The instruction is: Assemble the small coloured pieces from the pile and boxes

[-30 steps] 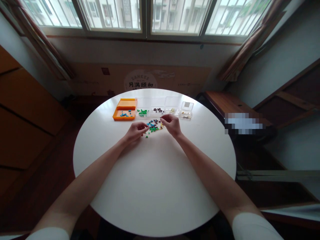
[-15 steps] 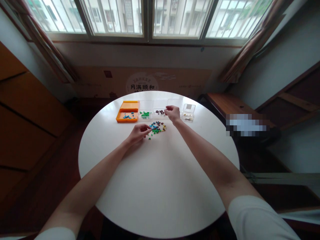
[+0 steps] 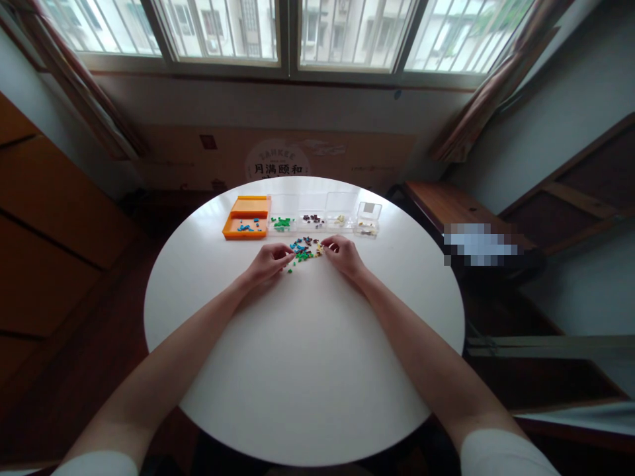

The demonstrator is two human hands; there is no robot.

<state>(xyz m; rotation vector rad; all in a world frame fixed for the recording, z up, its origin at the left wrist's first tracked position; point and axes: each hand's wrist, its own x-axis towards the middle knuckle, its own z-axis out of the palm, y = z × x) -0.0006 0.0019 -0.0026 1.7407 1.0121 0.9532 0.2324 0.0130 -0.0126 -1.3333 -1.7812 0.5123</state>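
A loose pile of small toy bricks [image 3: 306, 250] in green, blue, dark brown and yellow lies on the white round table [image 3: 302, 344]. At its left edge rests my left hand [image 3: 270, 260], thumb and fingers pinched together; whatever they hold is too small to make out. My right hand [image 3: 343, 253] is at the pile's right edge beside the yellow bricks, its fingertips curled close together. Behind the pile stand an orange box [image 3: 245, 233] with blue bricks and clear boxes holding green bricks [image 3: 282, 223], dark brown bricks [image 3: 313, 218] and pale yellow bricks [image 3: 340, 219].
A small clear box [image 3: 368, 225] with its lid raised ends the row on the right. Beyond the table's right edge is a wooden bench [image 3: 446, 201] bearing a blurred pale item. Windows and a printed panel are ahead.
My right hand has come back from above the dark brown bricks' box, down to the right edge of the pile. My left hand stays by the pile. The view has shifted slightly.
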